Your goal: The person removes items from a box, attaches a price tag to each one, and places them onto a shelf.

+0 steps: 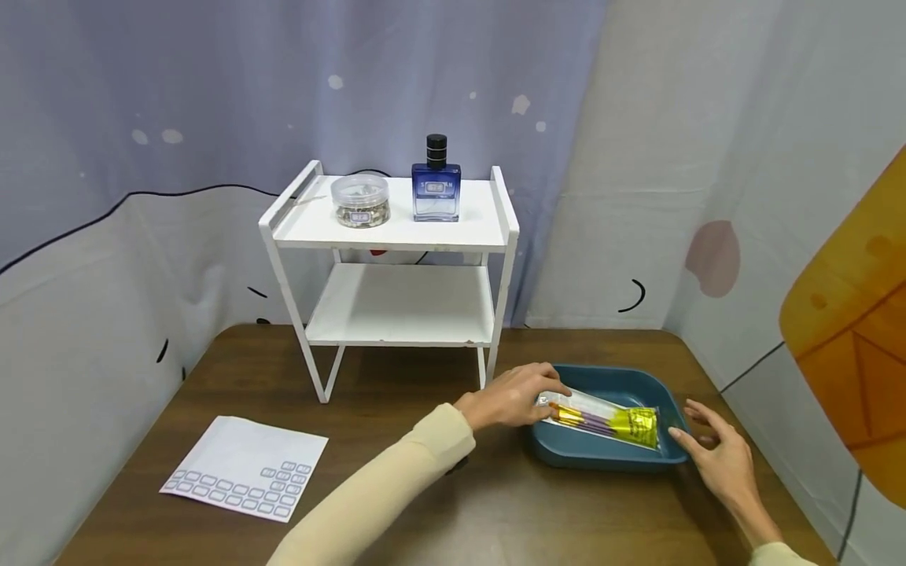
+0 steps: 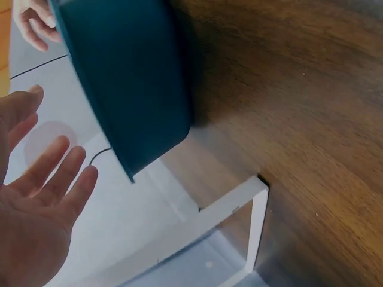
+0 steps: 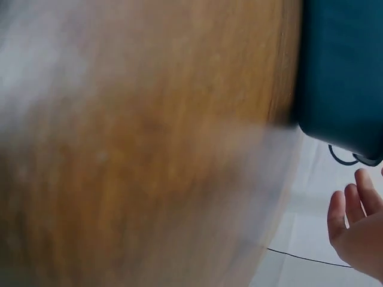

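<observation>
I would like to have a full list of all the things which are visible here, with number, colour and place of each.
Packet: one, clear and yellow with purple sticks inside, in the tray
Tray: one, teal, right side of the table
Table: one, brown, under everything
Shelf unit: one, white, back of the table
Jar: one, clear, shelf top, left
Bottle: one, blue with black cap, shelf top, right
Label sheet: one, white, table left
Backdrop cloth: pieces unclear, lavender and white, behind and beside
Orange shape: one, far right
Sleeves: two, cream
Left grip: one, bare hand, at the packet's left end
Right grip: one, bare hand, at the tray's right end
</observation>
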Tool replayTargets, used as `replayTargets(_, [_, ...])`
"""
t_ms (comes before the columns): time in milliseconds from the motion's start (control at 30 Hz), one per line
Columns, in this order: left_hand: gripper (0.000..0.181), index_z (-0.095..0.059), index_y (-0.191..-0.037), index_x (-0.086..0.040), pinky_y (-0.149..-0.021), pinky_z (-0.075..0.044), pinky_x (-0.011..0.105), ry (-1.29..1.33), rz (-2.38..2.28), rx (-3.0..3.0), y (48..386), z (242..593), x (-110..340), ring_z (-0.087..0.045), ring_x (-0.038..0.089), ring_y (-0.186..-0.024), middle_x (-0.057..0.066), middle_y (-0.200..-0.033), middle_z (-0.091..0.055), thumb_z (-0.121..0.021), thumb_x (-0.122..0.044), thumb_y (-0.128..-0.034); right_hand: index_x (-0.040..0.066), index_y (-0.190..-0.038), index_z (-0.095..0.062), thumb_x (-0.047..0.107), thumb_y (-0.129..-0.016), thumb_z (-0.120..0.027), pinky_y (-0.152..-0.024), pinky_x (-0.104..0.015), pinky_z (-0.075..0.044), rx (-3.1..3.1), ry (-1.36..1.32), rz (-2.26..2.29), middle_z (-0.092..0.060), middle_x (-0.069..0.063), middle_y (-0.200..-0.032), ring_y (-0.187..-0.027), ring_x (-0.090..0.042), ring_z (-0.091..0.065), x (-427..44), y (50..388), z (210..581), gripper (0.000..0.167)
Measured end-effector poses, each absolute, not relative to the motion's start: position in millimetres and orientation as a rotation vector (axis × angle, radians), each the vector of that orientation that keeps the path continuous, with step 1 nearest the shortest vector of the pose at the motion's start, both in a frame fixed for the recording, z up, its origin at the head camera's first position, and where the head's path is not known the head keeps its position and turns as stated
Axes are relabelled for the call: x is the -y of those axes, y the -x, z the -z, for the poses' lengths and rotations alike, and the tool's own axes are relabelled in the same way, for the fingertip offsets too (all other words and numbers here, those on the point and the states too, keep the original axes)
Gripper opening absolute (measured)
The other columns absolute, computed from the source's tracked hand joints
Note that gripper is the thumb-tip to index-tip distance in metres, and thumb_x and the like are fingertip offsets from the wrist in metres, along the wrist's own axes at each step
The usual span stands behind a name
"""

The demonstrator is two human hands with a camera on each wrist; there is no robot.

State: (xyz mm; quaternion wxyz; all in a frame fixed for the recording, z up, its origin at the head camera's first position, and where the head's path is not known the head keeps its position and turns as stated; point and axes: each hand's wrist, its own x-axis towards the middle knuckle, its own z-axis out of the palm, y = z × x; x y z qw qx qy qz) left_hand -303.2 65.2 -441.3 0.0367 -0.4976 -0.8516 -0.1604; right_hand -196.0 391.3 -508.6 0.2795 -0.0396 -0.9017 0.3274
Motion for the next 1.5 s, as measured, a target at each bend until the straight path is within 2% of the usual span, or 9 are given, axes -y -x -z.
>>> replayTargets(233, [0.036, -0.070, -0.128, -0.020, -0.089, -0.051, 0.021, 1.516, 0.435, 2.669, 315, 446, -83, -0.061, 0.013, -0.110, 0.000, -0.126, -0.064, -0.073, -0.022, -0.0916, -0.005, -0.140, -0.051, 0.022, -0.092, -0.073, -0.073, 0.003, -0.038, 2.531, 0.039, -0.983, -0.060, -0.031, -0.126, -0.099, 0.030, -0.032, -395, 196, 507, 0.059])
replayTargets(633, [0.047, -0.066, -0.133, -0.025, -0.096, -0.051, 0.025, 1.420, 0.306, 2.821, 324, 465, -111, -0.059, 0.013, -0.119, -0.001, -0.131, -0.064, -0.077, -0.025, -0.0881, -0.005, -0.142, -0.050, 0.032, -0.093, -0.071, -0.068, -0.003, -0.042, 2.663, 0.106, -0.948, -0.060, -0.036, -0.128, -0.089, 0.028, -0.036, -397, 194, 503, 0.065])
replayTargets(800, [0.050, -0.064, -0.136, -0.026, -0.100, -0.049, 0.026, 1.399, 0.228, 2.824, 323, 469, -119, -0.059, 0.013, -0.120, -0.003, -0.131, -0.065, -0.077, -0.027, -0.0879, -0.003, -0.143, -0.050, 0.033, -0.095, -0.069, -0.066, -0.010, -0.045, 2.697, 0.125, -0.916, -0.060, -0.034, -0.129, -0.093, -0.009, -0.068, -397, 192, 501, 0.063])
replayTargets(933, [0.051, -0.063, -0.136, -0.029, -0.098, -0.049, 0.031, 1.380, 0.175, 2.829, 324, 472, -125, -0.060, 0.012, -0.121, -0.006, -0.132, -0.066, -0.078, -0.029, -0.0871, -0.003, -0.146, -0.046, 0.033, -0.097, -0.065, -0.064, -0.015, -0.050, 2.710, 0.125, -0.970, -0.056, -0.036, -0.133, -0.110, -0.050, -0.063, -397, 192, 502, 0.063])
replayTargets(1067, [0.054, -0.061, -0.138, -0.034, -0.099, -0.046, 0.036, 1.364, 0.120, 2.870, 324, 473, -130, -0.058, 0.011, -0.124, -0.011, -0.135, -0.064, -0.079, -0.030, -0.0863, -0.002, -0.148, -0.043, 0.033, -0.098, -0.064, -0.061, -0.023, -0.055, 2.714, 0.128, -1.050, -0.051, -0.038, -0.137, -0.093, -0.008, -0.071, -396, 192, 502, 0.064])
replayTargets(1133, [0.055, -0.060, -0.138, -0.035, -0.101, -0.044, 0.037, 1.366, 0.111, 2.889, 324, 473, -132, -0.058, 0.010, -0.125, -0.013, -0.136, -0.063, -0.079, -0.029, -0.0862, -0.002, -0.148, -0.042, 0.033, -0.099, -0.063, -0.060, -0.024, -0.056, 2.711, 0.123, -1.071, -0.049, -0.039, -0.139, -0.094, -0.006, -0.069, -396, 192, 502, 0.064])
replayTargets(1167, [0.055, -0.060, -0.138, -0.035, -0.101, -0.044, 0.037, 1.370, 0.110, 2.893, 325, 474, -133, -0.058, 0.010, -0.125, -0.014, -0.136, -0.063, -0.079, -0.028, -0.0862, -0.002, -0.148, -0.042, 0.032, -0.099, -0.063, -0.061, -0.024, -0.056, 2.708, 0.119, -1.084, -0.048, -0.040, -0.139, -0.096, -0.007, -0.069, -396, 192, 502, 0.064])
replayTargets(1300, [0.055, -0.060, -0.138, -0.033, -0.101, -0.048, 0.032, 1.402, 0.137, 2.895, 328, 474, -134, -0.059, 0.010, -0.125, -0.013, -0.137, -0.062, -0.077, -0.021, -0.0874, -0.003, -0.150, -0.039, 0.031, -0.101, -0.060, -0.062, -0.023, -0.057, 2.704, 0.118, -1.125, -0.043, -0.042, -0.142, -0.118, -0.057, -0.055, -396, 192, 502, 0.063])
replayTargets(1500, [0.061, -0.056, -0.142, -0.035, -0.097, -0.052, 0.027, 1.431, 0.137, 2.932, 329, 477, -135, -0.059, 0.011, -0.124, -0.012, -0.142, -0.059, -0.079, -0.024, -0.0864, -0.004, -0.150, -0.037, 0.031, -0.101, -0.058, -0.067, -0.013, -0.052, 2.716, 0.123, -1.127, -0.044, -0.042, -0.142, -0.123, -0.058, -0.050, -397, 191, 503, 0.064])
